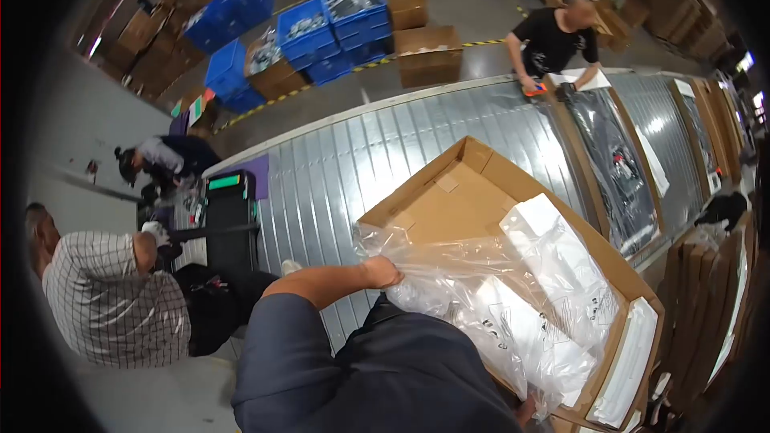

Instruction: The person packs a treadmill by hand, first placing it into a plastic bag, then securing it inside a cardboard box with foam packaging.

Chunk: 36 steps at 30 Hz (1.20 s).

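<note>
Clear crinkled plastic bag over white foam, lying lengthwise in long open cardboard box on ribbed metal table; left hand clenched on bag's edge, right hand mostly hidden, grip unclear.

Left hand: arm in a dark blue sleeve, bent at the elbow, forearm bare, reaching forward and right, fingers curled shut in a pinch grip. Right hand: mostly hidden below the torso, only a sliver showing, grip unreadable.
</note>
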Each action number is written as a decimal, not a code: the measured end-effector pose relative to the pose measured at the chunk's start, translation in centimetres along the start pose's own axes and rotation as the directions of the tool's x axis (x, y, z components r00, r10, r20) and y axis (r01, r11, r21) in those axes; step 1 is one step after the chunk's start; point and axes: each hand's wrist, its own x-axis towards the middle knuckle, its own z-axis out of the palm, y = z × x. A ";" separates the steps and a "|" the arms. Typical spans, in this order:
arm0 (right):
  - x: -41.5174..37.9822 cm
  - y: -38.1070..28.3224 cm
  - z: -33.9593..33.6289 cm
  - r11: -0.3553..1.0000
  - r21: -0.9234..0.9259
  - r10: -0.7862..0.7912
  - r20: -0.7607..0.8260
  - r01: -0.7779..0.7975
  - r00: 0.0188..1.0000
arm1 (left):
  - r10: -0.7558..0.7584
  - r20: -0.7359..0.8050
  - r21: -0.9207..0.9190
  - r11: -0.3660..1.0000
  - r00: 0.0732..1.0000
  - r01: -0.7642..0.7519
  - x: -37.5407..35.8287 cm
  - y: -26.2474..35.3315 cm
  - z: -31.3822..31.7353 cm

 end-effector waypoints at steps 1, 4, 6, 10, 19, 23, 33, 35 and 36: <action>-0.5 -5.5 -2.8 0.999 -0.020 0.045 0.074 -0.044 0.996 | -0.041 -0.040 -0.010 0.999 0.998 0.041 -2.4 -0.7 0.6; -2.6 -6.9 -5.0 0.951 0.298 -0.093 0.036 0.078 0.995 | -0.091 -0.186 -0.031 0.996 0.978 0.087 -9.0 -1.3 1.4; -1.8 -14.6 -5.4 0.241 0.886 0.407 0.280 -0.397 0.870 | -0.148 -0.234 -0.042 0.989 0.961 0.142 -12.3 -2.2 1.0; -1.3 -19.8 -4.8 0.212 0.891 0.308 0.330 -0.402 0.892 | -0.259 -0.309 -0.030 0.964 0.915 0.263 -17.9 -2.3 3.9; -4.6 -33.7 4.1 0.052 0.835 0.113 0.540 -0.547 0.834 | -0.627 -0.484 -0.283 0.772 0.610 0.569 -22.8 -7.8 3.7; -2.6 -42.3 5.8 0.284 0.873 -0.120 0.441 -0.395 0.889 | -0.812 -0.324 -0.756 0.531 0.486 0.383 -24.1 -10.8 -6.6; -11.7 -73.3 -12.1 0.233 0.723 -0.870 -0.144 0.650 0.471 | -0.691 -0.304 -0.880 -0.059 0.656 -0.471 -28.9 -11.1 -15.9; -12.7 -76.6 -14.7 0.108 0.659 -0.881 -0.284 0.744 0.379 | -0.692 -0.352 -0.849 -0.047 0.630 -0.526 -29.5 -10.6 -17.4; -12.3 -77.1 -15.5 0.080 0.644 -0.903 -0.277 0.761 0.329 | -0.703 -0.344 -0.822 -0.095 0.622 -0.561 -29.9 -9.6 -18.1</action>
